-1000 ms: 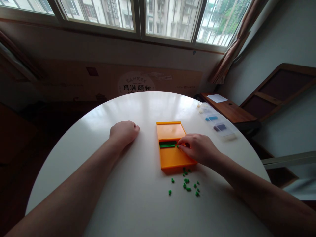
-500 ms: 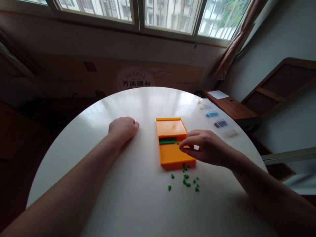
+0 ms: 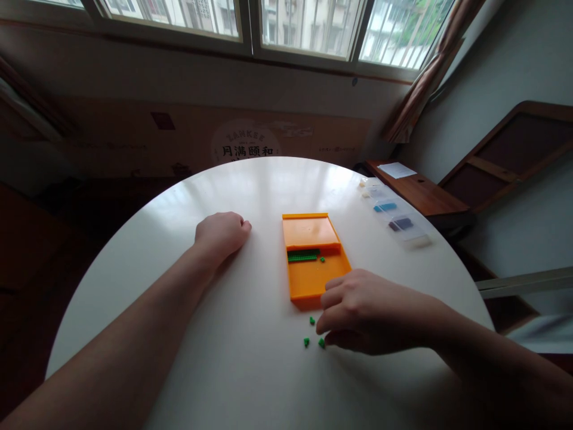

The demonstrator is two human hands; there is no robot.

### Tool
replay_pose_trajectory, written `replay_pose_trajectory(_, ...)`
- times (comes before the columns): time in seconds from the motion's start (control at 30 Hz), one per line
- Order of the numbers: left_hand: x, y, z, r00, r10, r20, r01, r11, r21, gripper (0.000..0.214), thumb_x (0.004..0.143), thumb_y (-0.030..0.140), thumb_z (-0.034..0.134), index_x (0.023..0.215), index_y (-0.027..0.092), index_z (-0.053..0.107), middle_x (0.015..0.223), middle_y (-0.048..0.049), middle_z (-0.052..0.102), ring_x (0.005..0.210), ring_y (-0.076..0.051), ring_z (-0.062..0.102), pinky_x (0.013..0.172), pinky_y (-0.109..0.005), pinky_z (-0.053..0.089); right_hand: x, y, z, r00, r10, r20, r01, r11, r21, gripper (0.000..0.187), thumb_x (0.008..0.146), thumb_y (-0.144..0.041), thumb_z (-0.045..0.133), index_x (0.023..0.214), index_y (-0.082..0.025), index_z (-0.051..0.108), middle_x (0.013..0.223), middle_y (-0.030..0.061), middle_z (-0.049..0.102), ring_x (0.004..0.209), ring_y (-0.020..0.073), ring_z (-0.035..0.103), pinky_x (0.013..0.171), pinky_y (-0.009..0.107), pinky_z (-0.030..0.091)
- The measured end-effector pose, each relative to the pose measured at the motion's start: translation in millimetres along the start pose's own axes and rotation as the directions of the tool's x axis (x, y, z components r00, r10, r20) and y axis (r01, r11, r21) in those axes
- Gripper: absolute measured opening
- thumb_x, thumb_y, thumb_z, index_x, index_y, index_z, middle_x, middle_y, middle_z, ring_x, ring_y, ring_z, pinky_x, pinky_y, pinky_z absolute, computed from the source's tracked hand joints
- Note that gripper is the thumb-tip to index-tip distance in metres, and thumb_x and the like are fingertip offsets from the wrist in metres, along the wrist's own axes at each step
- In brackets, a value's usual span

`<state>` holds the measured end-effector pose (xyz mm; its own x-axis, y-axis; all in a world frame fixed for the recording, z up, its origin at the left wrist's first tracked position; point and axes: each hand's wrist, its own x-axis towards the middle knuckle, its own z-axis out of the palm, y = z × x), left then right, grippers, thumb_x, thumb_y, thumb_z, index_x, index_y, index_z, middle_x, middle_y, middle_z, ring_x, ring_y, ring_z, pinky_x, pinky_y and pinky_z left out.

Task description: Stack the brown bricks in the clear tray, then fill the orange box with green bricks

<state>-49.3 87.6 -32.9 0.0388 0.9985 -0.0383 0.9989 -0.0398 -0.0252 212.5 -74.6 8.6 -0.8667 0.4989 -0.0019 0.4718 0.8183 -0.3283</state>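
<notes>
An orange tray [image 3: 308,283] lies on the round white table [image 3: 250,191]. Inside it are a green studded strip [image 3: 303,255] and one small green piece [image 3: 322,259]. My right hand [image 3: 367,310] rests palm down just in front of the tray, covering most of the loose green pieces [image 3: 312,321]. Its thumb and forefinger pinch at one green piece [image 3: 321,343]. My left hand [image 3: 221,233] lies on the table left of the tray in a loose fist, holding nothing.
A clear compartment box [image 3: 394,218] with coloured bits sits at the table's right rim. Beyond it stands a wooden desk [image 3: 425,200] with a paper sheet. A printed cardboard box [image 3: 248,146] stands behind the table under the windows.
My right hand left the tray, where it set a green piece by the strip, and came back toward me onto the loose green pieces. My left hand stayed put.
</notes>
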Motion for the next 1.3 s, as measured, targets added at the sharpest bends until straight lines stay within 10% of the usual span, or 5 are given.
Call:
replay_pose_trajectory(0.27,0,1,0.4,1.0,-0.005,0.002,0.005,1.0,0.013,0.044,0.085,0.046,0.036,0.086,0.023,0.074,0.097,-0.009,0.075,0.087,-0.028,0.067,0.068,-0.032,0.049,-4,46,-2,0.856,0.317,-0.408,-0.366,0.93,-0.045,0.014,0.09,-0.022,0.061,0.089,-0.024,0.074,0.087,0.0025,0.069,0.082,0.0154,0.061,0.069,0.026,0.04)
replay_pose_trajectory(1.3,-3,0,0.6,1.0,0.015,-0.014,-0.015,1.0,-0.024,0.043,0.086,0.043,0.038,0.089,0.023,0.075,0.096,-0.0106,0.075,0.09,-0.028,0.067,0.068,-0.032,0.049,9,57,18,0.747,0.502,-0.435,-0.58,0.812,-0.06,0.013,0.087,-0.027,0.063,0.088,-0.026,0.076,0.094,0.0008,0.07,0.083,0.0163,0.062,0.067,0.027,0.044)
